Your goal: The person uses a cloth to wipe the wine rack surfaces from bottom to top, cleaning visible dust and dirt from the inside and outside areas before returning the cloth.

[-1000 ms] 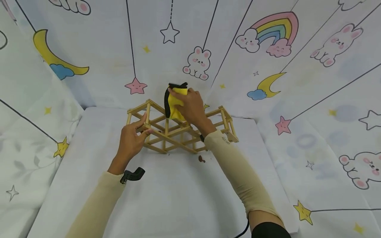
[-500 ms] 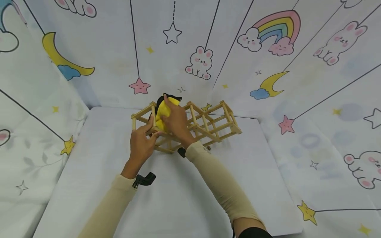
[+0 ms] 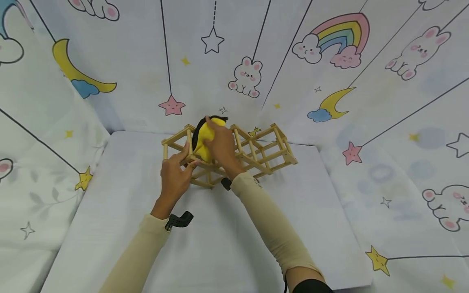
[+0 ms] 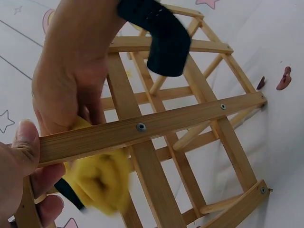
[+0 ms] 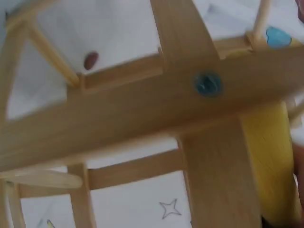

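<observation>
Pressing a yellow cloth (image 3: 206, 140) against the top slats of the wooden rack (image 3: 256, 152), my right hand (image 3: 220, 146) has its fingers curled round the wad. My left hand (image 3: 175, 175) pinches the rack's near left slat, thumb on its front. The rack stands on the white table (image 3: 227, 240), near its far edge.

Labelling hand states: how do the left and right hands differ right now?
The left hand grips a corner of the light wooden lattice rack, thumb on a slat; the right hand holds a yellow cloth with black trim against the rack's top. The left sits nearer the person, the right farther back. Both wear beige sleeves.
</observation>
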Tool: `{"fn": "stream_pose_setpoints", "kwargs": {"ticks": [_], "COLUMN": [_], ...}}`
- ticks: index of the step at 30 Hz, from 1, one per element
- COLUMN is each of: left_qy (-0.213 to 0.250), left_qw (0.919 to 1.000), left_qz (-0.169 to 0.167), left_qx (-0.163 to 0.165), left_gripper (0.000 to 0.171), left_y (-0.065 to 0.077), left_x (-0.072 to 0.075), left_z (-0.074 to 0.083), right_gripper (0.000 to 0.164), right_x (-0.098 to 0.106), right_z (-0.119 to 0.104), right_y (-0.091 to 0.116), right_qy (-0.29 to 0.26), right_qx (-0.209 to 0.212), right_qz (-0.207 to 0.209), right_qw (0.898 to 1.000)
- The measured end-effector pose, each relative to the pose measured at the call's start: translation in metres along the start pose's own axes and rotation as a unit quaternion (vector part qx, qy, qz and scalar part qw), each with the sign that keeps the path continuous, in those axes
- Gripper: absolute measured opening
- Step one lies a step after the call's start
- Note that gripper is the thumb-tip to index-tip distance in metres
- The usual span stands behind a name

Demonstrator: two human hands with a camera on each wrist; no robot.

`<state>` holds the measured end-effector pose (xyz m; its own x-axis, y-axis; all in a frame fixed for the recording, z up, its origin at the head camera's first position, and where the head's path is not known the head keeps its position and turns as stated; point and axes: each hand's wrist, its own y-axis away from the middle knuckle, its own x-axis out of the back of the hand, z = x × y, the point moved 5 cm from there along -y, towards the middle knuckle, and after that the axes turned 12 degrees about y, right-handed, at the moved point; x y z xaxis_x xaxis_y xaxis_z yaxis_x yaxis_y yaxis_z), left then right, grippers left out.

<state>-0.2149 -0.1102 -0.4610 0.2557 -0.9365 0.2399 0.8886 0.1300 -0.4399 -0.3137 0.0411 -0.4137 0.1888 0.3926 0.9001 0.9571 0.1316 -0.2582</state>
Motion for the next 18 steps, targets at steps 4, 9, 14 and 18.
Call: {"fn": "stream_pose_setpoints", "kwargs": {"ticks": [4,9,14,18], "left_qy": [-0.004,-0.013,0.012,0.023], "left_qw": [1.0,0.9993,0.9938,0.9873], "left_qz": [-0.001,0.029,0.097,0.138], "left_qx": [0.001,-0.021,-0.052,-0.075], "left_gripper": [0.069,0.07,0.061,0.052], "left_y": [0.0,0.002,0.009,0.017], "left_x": [0.0,0.004,0.004,0.001], "left_z": [0.0,0.001,-0.001,-0.001], "right_gripper": [0.074,0.072,0.075,0.072], "right_x": [0.037,0.058,0.033,0.004], "right_z": [-0.009,-0.054,-0.094,-0.106], "right_y": [-0.015,-0.025,-0.031,-0.032], "right_qy": [-0.054,-0.128,-0.109,0.04], "right_qx": [0.027,0.146,0.218,0.246], "right_qz": [0.134,0.098,-0.035,-0.119], "right_qw": [0.989,0.976,0.969,0.961]}}
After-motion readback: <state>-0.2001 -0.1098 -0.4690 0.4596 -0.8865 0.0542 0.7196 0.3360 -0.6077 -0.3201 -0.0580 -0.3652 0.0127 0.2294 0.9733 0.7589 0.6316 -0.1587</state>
